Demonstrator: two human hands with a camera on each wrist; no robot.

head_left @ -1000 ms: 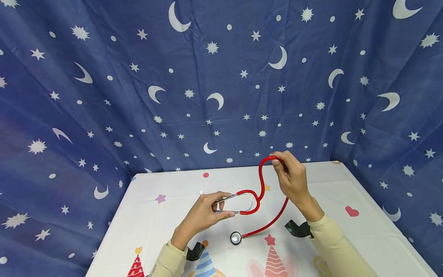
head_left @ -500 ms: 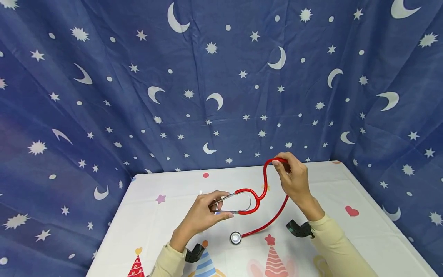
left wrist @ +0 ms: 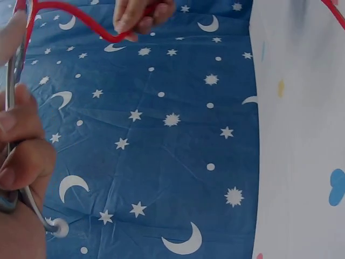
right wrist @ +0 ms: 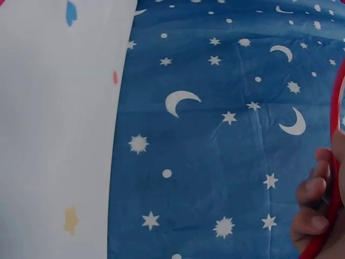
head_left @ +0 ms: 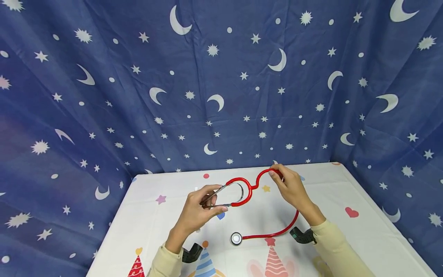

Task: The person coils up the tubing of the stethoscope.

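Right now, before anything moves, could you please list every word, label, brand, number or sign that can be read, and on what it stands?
None can be read in any view.
Red-tubed stethoscope with silver metal parts: no lettering shows.
White tablecloth: only printed pictures.
Dark blue fabric curtain: only white shapes.
Black device at the left wrist, black device at the right wrist: any marking is too small.

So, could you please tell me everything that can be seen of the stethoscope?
The stethoscope has glossy red tubing, forking into silvery, metal-looking ear tubes with a curved strip between them; one pale, round ear tip shows in the left wrist view. The left hand grips the ear tubes while the right hand pinches the bent tubing, both parts raised above the patterned white tablecloth, on which the dark-rimmed, silvery chest piece appears to rest.
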